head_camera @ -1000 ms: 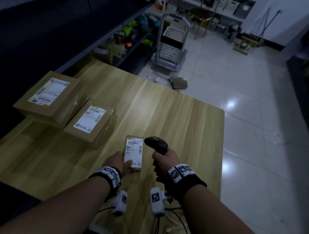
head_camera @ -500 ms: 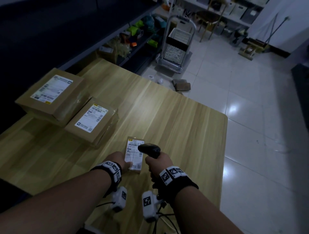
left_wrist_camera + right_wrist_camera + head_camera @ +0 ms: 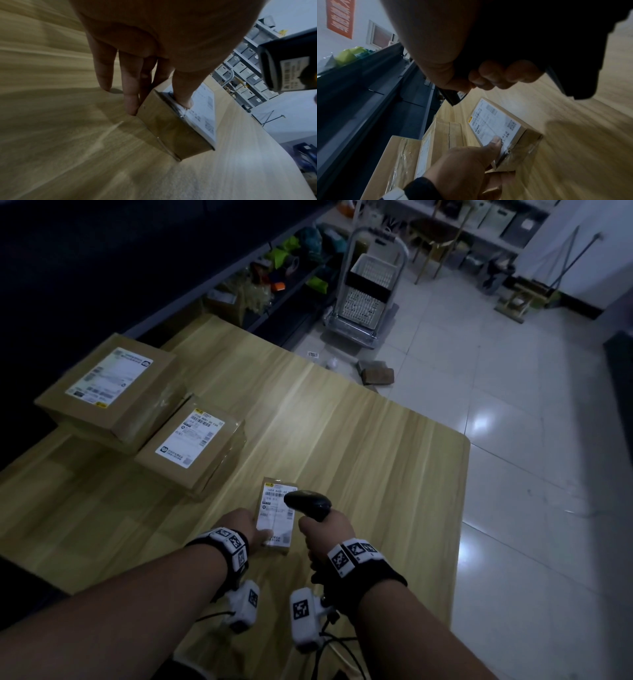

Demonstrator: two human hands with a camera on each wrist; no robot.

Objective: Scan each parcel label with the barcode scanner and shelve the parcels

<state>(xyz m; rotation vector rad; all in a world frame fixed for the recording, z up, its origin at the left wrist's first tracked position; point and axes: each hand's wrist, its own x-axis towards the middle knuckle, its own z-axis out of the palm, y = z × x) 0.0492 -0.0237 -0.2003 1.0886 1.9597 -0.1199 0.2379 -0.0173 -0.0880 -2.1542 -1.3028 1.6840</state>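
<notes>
Head view: small parcel flat on wooden table, near-centre; left hand steadies its near-left corner, thumb on the label. Right hand is wrapped round the barcode scanner, whose head overlaps the label's right side. Two larger parcels sit touching each other far-left. Table's right half is bare wood up to the right edge. Beyond the far edge: trolley with basket and a brick-like block on the tiled floor. Left wrist view: thumb pressed on the label, fingers straight down the parcel's side, tips on the table; scanner head top right. Right wrist view: fingers curled tight on the scanner grip; small parcel below, dark shelving along the left.
</notes>
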